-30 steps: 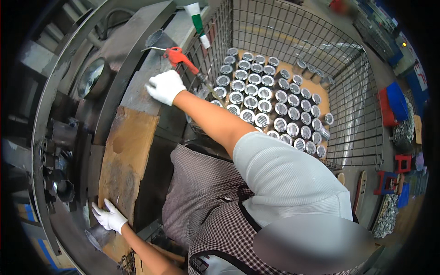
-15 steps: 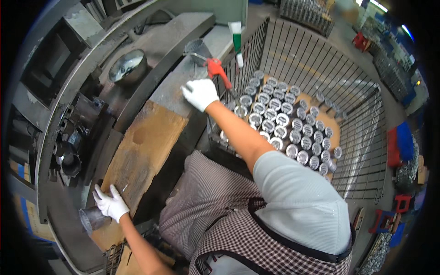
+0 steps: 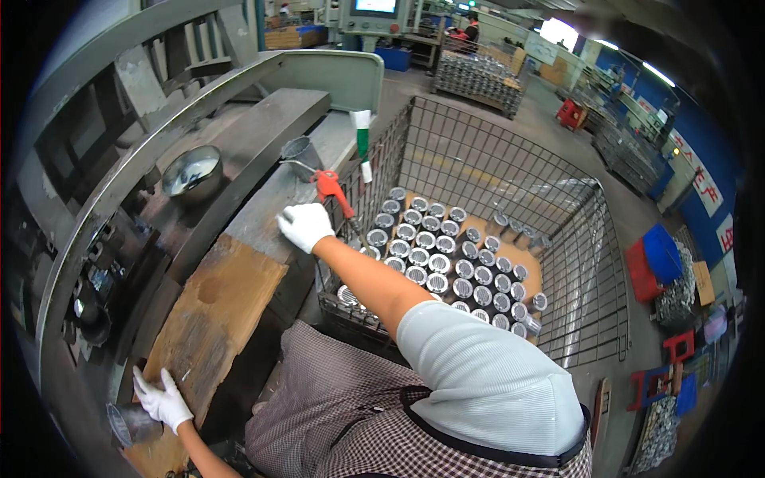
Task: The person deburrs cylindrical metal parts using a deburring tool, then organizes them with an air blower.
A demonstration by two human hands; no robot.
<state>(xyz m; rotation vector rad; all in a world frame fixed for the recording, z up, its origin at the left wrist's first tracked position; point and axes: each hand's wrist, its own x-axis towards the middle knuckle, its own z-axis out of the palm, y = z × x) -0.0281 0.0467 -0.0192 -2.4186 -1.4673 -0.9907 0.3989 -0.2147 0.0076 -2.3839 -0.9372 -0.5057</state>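
Observation:
My left hand (image 3: pixel 163 400), in a white glove, lies at the near end of a worn brown board (image 3: pixel 209 307) with its fingers apart. Right beside it a grey metal cup (image 3: pixel 134 424) lies tipped on its side; I cannot tell whether the hand touches it. My right hand (image 3: pixel 305 226), also gloved, is over the grey metal ledge (image 3: pixel 259 219) past the board's far end. Its fingers are curled closed, and what they hold, if anything, is hidden. Just beyond it are a red air blow gun (image 3: pixel 329 190) and a grey metal container (image 3: pixel 300 156).
To the right stands a wire basket (image 3: pixel 510 147) with many round, slotted-top metal parts (image 3: pixel 437 263) standing on cardboard. A metal bowl (image 3: pixel 192 174) sits on the machine at the left. A green-and-white tube-shaped item (image 3: pixel 362 147) hangs at the basket's edge. Another person (image 3: pixel 472 30) is far off.
The view has tilted up, showing more of the workshop behind the basket. Both hands keep nearly the same places against the board and ledge.

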